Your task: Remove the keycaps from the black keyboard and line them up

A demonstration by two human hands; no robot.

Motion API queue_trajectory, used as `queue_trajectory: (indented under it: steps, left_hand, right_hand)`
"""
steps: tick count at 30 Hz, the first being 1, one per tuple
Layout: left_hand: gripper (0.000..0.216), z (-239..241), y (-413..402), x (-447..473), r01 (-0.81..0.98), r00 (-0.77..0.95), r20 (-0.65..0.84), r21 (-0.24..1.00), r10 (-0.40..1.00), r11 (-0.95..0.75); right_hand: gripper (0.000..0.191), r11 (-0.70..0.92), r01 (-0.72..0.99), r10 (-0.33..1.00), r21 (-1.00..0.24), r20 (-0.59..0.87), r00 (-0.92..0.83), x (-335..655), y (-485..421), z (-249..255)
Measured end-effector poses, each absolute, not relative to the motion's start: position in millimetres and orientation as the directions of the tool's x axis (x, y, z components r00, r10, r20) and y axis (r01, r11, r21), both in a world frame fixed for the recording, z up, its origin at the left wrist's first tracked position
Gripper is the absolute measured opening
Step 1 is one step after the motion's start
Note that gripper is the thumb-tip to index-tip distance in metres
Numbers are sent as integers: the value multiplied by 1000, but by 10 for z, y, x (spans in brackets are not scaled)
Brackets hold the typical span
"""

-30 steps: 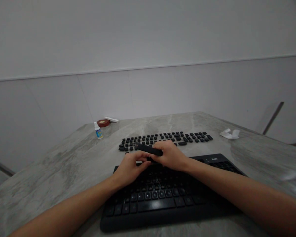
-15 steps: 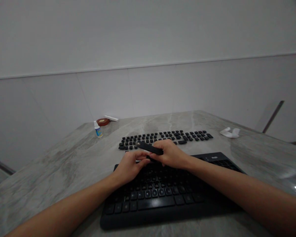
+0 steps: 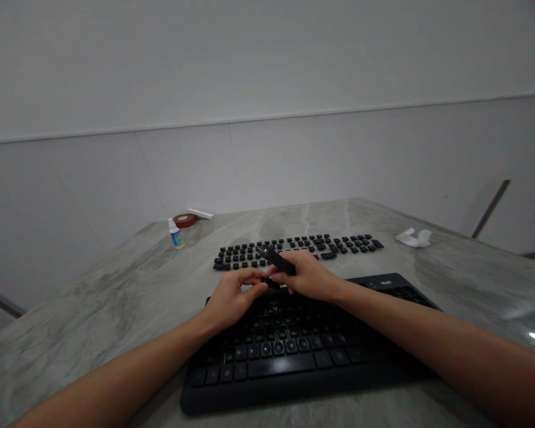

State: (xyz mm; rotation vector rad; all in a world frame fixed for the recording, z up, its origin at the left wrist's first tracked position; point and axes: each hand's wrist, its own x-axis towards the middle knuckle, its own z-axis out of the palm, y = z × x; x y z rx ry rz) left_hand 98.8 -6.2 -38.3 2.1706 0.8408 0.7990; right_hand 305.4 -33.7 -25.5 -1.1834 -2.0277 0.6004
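Observation:
A black keyboard [image 3: 294, 389] lies in front of me, with keys in its front rows and bare key seats further up. Above its back edge, my left hand [image 3: 234, 297] pinches a small black keycap [image 3: 270, 283] between thumb and fingers. My right hand [image 3: 310, 276] is closed around a slim black tool [image 3: 279, 260], whose tip points up and to the left, away from the keyboard. The right fingertips come close to the keycap; whether they touch it I cannot tell.
Behind the keyboard, loose black keycaps [image 3: 236, 258] lie in rows on the marble-patterned table [image 3: 116, 309]. A small spray bottle [image 3: 176, 235], a reddish-brown round object [image 3: 185, 221] and a white strip [image 3: 200, 213] are at the back left. Crumpled white tissue [image 3: 414, 239] lies right.
The black tool has tilted more steeply, its tip swinging right and upward in my right hand. The keycap at my left fingertips now shows more clearly.

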Motion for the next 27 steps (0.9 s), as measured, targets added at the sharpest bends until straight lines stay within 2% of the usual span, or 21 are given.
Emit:
queue_trajectory:
  steps: [6, 13, 21, 27]
  left_hand:
    - [21, -390, -70, 1006, 340, 554, 321, 755, 768, -561]
    - [10, -403, -52, 1027, 313, 542, 353, 758, 763, -573]
    - [6, -413, -79, 1016, 340, 508, 391, 727, 767, -596]
    - [9, -427, -38, 1029, 301, 516, 358, 775, 778, -556]
  right_hand:
    - [5, 578, 582, 812, -572, 474, -340, 3018, -353, -233]
    - [9, 698, 565, 697, -440, 598, -395, 2993, -333, -279]
    - [19, 738, 545, 648, -398, 644, -407, 2980, -325, -310]
    - [12, 727, 550, 656, -412, 653, -378, 2976, -337, -278]
